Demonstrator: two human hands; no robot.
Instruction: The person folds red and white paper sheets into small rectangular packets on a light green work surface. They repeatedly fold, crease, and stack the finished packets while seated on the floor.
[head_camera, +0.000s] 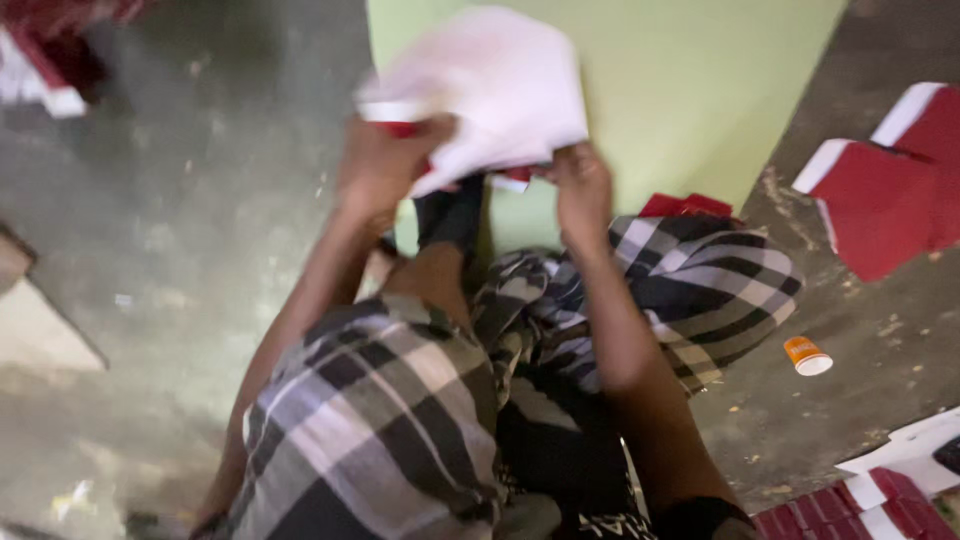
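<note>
Above the checked cloth (400, 420), left hand (385, 165) and right hand (583, 190) each pinch an edge of the white folded sheet (490, 85); small orange cup (806, 356) lies right of the cloth

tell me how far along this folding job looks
Done, apparently: folded red-and-white card pieces lie on the concrete floor, more at lower right. In hand: the left hand and right hand both grip a blurred white-and-red card sheet. What is left cannot be told.
</note>
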